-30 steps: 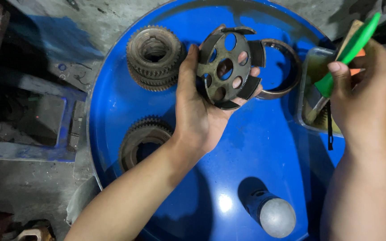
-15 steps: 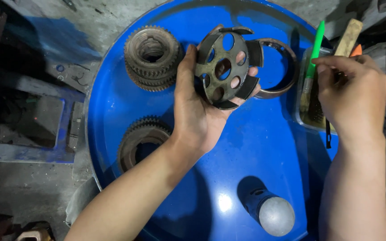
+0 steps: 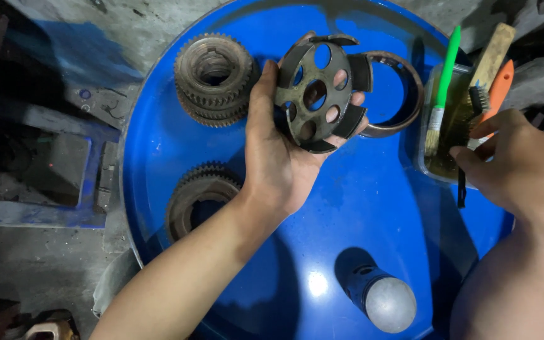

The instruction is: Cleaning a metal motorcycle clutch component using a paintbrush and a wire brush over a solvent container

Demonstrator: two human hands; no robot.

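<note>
Perforated metal disc (image 3: 316, 94), dark and greasy, with round holes through its face and raised tabs around the rim, held up over the top half of the blue drum lid (image 3: 373, 208) serving as worktop. Cradled in the left hand (image 3: 278, 157): palm underneath, thumb up along the disc's left edge, fingertips curled around the right and lower rim, so closed around it in a loose grasp rather than a fist.

Just behind the disc to the right, a plain steel ring (image 3: 404, 88) lying flat on the lid, partly hidden by the disc. To the left, a stacked toothed gear (image 3: 214, 79) standing on the lid, near the thumb but apart from it. Below that, beside the left forearm, a second toothed gear ring (image 3: 198, 198) lying flat.

At the right edge of the lid, a clear plastic tub (image 3: 439, 165) of yellowish liquid holding a green-handled paintbrush (image 3: 443, 88), a wooden-handled brush (image 3: 492, 53) and an orange-handled brush (image 3: 497, 85). Right hand (image 3: 517, 164) at the tub's near corner, fingers bent and pinched together close to a thin dark tool (image 3: 461, 189) hanging down over the tub's side; cannot tell whether actually gripped or only touched.

Near the bottom of the lid, a dark cylinder with a rounded grey end (image 3: 385, 301), well apart from both hands.
</note>
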